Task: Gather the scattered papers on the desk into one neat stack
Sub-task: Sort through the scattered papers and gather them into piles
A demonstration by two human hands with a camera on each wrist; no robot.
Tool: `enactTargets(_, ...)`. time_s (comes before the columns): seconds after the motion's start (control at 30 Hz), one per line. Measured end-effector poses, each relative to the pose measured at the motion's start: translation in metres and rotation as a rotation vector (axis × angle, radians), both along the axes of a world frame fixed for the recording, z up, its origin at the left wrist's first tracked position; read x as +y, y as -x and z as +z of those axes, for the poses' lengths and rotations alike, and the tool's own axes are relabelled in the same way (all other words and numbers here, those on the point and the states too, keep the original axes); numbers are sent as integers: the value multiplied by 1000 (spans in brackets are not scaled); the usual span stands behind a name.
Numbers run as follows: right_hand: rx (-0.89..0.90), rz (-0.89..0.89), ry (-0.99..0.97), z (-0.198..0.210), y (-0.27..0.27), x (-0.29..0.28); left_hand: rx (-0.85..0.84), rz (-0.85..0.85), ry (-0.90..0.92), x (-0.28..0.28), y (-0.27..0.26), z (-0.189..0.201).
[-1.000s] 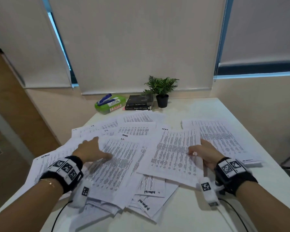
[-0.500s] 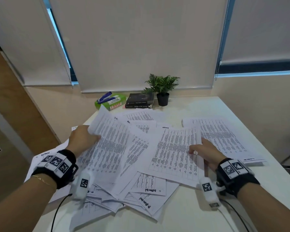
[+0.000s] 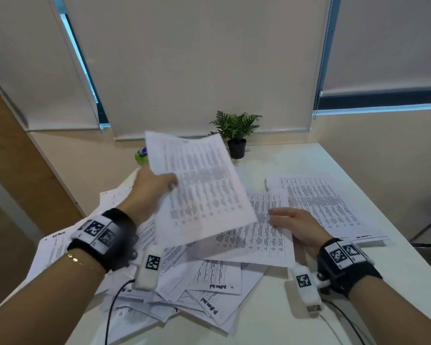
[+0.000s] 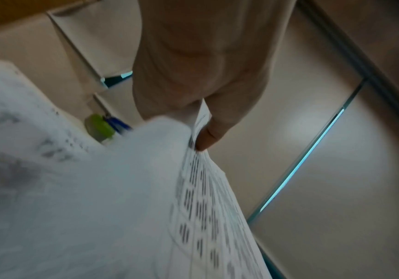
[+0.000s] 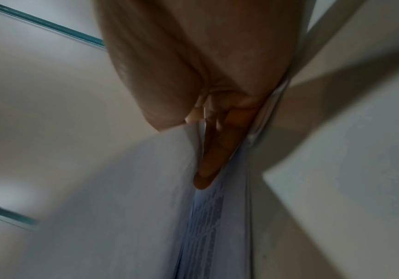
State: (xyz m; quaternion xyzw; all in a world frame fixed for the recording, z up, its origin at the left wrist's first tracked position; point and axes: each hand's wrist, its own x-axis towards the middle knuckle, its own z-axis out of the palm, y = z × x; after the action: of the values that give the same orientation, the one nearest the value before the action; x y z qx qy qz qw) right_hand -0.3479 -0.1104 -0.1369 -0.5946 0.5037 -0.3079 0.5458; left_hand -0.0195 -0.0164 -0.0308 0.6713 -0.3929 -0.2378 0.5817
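Printed white papers lie scattered and overlapping across the near half of the white desk. My left hand pinches the left edge of one sheet and holds it tilted in the air above the pile. In the left wrist view the thumb presses on that sheet, which is blurred. My right hand lies with straight fingers on a sheet in the middle of the pile. In the right wrist view its fingers press against paper.
More printed sheets lie flat at the right of the desk. A small potted plant stands at the back by the wall. A green box shows partly behind the lifted sheet. Papers overhang the desk's left edge.
My left hand has gripped a sheet and lifted it up and to the right, off the pile. The right hand has stayed on the middle sheet.
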Motion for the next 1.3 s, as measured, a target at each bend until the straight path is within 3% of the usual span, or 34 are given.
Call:
enactTargets(0.1, -42, -30, -89, 4, -2, 3, 19, -204, -172, -12, 32, -22)
enactTargets(0.2, -83, -32, -164, 8, -1, 6, -43, -295, -296, -19, 55, -45)
enactTargets(0.33, 2, 6, -65, 0, 2, -1, -251, -232, -336, -24, 64, -59)
enactTargets(0.4, 3, -44, -82, -4, 2, -5, -395, -181, -406, -22, 43, -59)
enactTargets(0.53, 2, -73, -71, -9, 1, -11, -725, -77, -821, -7, -21, -65)
enactTargets(0.6, -12, -108, -49, -11, 0, -12, -738, -112, -920, 4, -42, -71)
enactTargets(0.7, -87, -135, -40, -15, -2, -14, -605, -84, -845, 17, -53, -80)
enactTargets(0.8, -156, -148, -38, -15, -4, -11, -583, -60, -833, 24, -52, -76)
enactTargets(0.9, -139, -163, 18, -13, -4, -10, -546, -66, -857, 26, -58, -76)
enactTargets(1.0, -110, -145, 51, -13, -5, -8, -498, -41, -752, 26, -63, -79)
enactTargets(1.13, -67, -126, 45, -10, -6, -8, -581, 72, -515, 27, -72, -78)
enactTargets(1.3, -12, -109, 32, -5, -6, -5, -671, 211, -350, 31, -81, -48)
